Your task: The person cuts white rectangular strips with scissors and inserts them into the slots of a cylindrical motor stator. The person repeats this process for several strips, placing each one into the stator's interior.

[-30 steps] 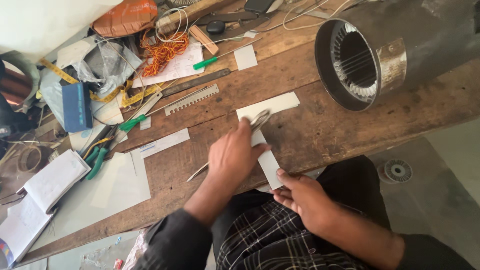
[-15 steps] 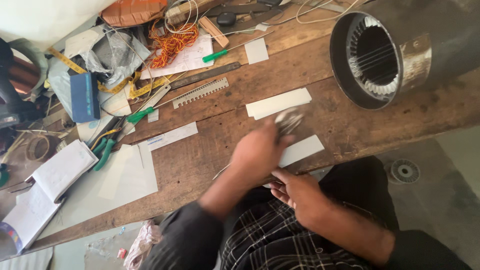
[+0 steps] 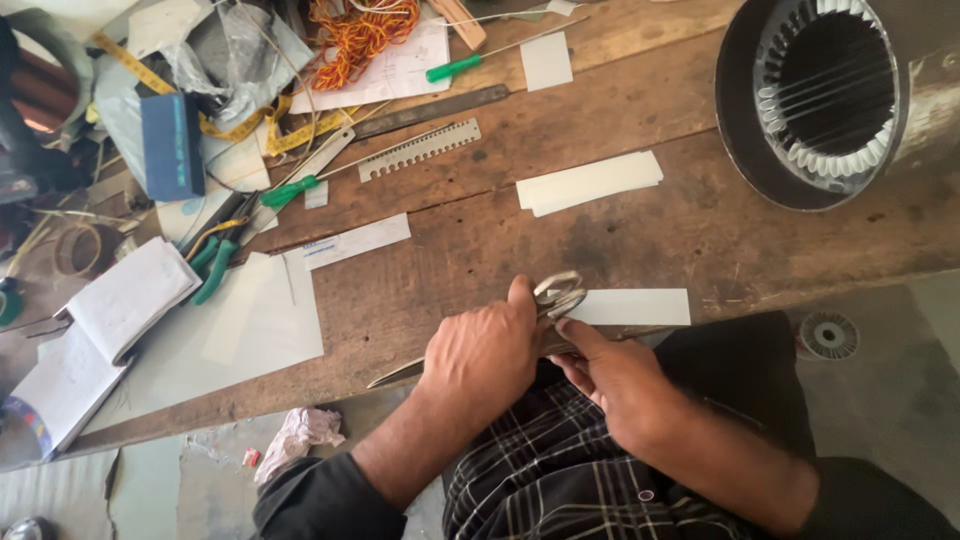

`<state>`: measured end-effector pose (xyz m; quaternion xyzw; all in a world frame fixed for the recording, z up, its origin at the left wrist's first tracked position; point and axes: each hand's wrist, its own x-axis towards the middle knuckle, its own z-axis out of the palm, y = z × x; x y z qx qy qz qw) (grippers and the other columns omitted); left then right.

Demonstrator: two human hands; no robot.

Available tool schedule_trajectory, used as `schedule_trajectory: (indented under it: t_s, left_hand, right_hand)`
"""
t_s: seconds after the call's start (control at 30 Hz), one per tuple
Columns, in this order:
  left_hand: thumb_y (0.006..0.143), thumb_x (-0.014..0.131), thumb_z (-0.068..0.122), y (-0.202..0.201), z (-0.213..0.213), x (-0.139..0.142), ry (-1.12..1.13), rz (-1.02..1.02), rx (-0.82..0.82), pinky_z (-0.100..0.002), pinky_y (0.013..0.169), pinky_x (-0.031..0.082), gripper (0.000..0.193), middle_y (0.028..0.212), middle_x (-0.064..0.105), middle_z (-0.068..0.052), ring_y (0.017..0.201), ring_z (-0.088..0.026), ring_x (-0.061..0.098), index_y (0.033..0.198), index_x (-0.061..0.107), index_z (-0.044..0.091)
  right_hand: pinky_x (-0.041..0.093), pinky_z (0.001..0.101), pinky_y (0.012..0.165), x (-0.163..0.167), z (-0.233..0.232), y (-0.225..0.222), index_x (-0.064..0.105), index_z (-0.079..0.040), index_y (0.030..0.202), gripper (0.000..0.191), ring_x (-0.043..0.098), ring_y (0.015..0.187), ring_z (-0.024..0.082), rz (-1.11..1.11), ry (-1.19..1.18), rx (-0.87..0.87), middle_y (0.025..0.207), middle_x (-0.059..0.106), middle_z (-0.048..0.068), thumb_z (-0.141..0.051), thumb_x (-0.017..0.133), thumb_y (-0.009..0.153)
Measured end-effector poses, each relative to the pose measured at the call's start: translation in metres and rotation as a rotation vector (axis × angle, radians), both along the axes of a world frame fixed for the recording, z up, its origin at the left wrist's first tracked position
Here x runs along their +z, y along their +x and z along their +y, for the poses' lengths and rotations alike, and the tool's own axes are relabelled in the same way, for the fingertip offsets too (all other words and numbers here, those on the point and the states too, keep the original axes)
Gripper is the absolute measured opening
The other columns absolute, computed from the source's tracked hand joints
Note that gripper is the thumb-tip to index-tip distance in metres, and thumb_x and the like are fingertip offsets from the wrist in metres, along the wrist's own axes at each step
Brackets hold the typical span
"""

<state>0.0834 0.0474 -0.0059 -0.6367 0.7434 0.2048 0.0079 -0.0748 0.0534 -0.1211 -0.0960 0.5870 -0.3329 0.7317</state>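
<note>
My left hand (image 3: 482,358) is closed over a pair of metal scissors (image 3: 556,294) at the near edge of the wooden bench (image 3: 470,250). The looped handles show beside my thumb and the blade tip pokes out to the left. My right hand (image 3: 612,378) sits just right of it, fingers pinching the near end of a white paper strip (image 3: 635,306) that lies flat along the bench edge. Whether the blades are on the paper is hidden by my hands.
A large motor stator housing (image 3: 830,95) lies at the right. More white strips (image 3: 590,182) sit mid-bench. Left and back: a metal ruler (image 3: 430,110), a toothed gauge (image 3: 418,150), green screwdrivers (image 3: 455,68), orange wire (image 3: 360,25), pliers (image 3: 215,265), a notebook (image 3: 100,330), paper sheets (image 3: 265,315).
The strip, held on end before, now lies flat along the bench edge. My left hand with the scissors has dropped back to the edge beside my right hand.
</note>
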Motion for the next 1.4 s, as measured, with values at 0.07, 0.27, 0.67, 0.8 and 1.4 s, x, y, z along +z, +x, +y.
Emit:
schedule_trajectory:
  t_s: [0.07, 0.27, 0.67, 0.8, 1.4]
  left_hand:
    - [0.099, 0.055, 0.03, 0.0, -0.006, 0.002, -0.027, 0.002, 0.022, -0.053, 0.063, 0.055, 0.042, 0.078, 0.073, -0.02, 0.073, -0.041, 0.073, 0.125, 0.048, -0.002]
    - [0.104, 0.045, 0.025, 0.003, -0.014, 0.008, 0.146, -0.059, 0.013, -0.049, 0.054, 0.057, 0.035, 0.077, 0.073, -0.015, 0.062, -0.032, 0.074, 0.128, 0.046, 0.0]
    - [0.101, 0.051, 0.034, 0.007, -0.022, 0.007, -0.003, -0.016, 0.005, -0.052, 0.058, 0.056, 0.047, 0.075, 0.073, -0.018, 0.064, -0.038, 0.071, 0.13, 0.045, -0.002]
    - [0.102, 0.053, 0.038, 0.014, -0.022, 0.01, -0.034, -0.016, 0.001, -0.054, 0.064, 0.055, 0.041, 0.077, 0.073, -0.02, 0.072, -0.041, 0.071, 0.118, 0.052, 0.001]
    - [0.091, 0.065, 0.05, -0.006, -0.02, 0.007, -0.092, -0.01, 0.12, -0.051, 0.063, 0.057, 0.061, 0.079, 0.074, -0.019, 0.075, -0.039, 0.074, 0.123, 0.047, 0.001]
  right_hand:
    - [0.046, 0.0194, 0.063, -0.001, 0.0, 0.004, 0.071, -0.004, 0.101, 0.021, 0.067, 0.076, 0.01, 0.084, 0.05, 0.018, 0.09, 0.073, 0.004, -0.021, 0.076, 0.09]
    - [0.042, 0.0225, 0.059, -0.01, 0.0, 0.005, 0.071, -0.001, 0.095, 0.024, 0.06, 0.068, 0.01, 0.056, 0.008, 0.006, 0.081, 0.071, 0.006, -0.024, 0.074, 0.091]
    - [0.053, 0.0253, 0.065, -0.005, 0.003, 0.01, 0.064, -0.004, 0.081, 0.026, 0.044, 0.051, 0.013, 0.077, -0.079, -0.011, 0.061, 0.053, 0.002, -0.025, 0.077, 0.089]
    - [0.044, 0.0247, 0.059, -0.003, 0.004, 0.009, 0.067, -0.003, 0.086, 0.026, 0.049, 0.055, 0.011, 0.063, -0.056, 0.011, 0.067, 0.057, 0.002, -0.026, 0.077, 0.09]
    - [0.051, 0.0229, 0.064, 0.01, -0.001, -0.001, 0.07, -0.004, 0.098, 0.017, 0.065, 0.071, 0.012, 0.016, -0.026, 0.045, 0.083, 0.071, 0.004, -0.018, 0.076, 0.089]
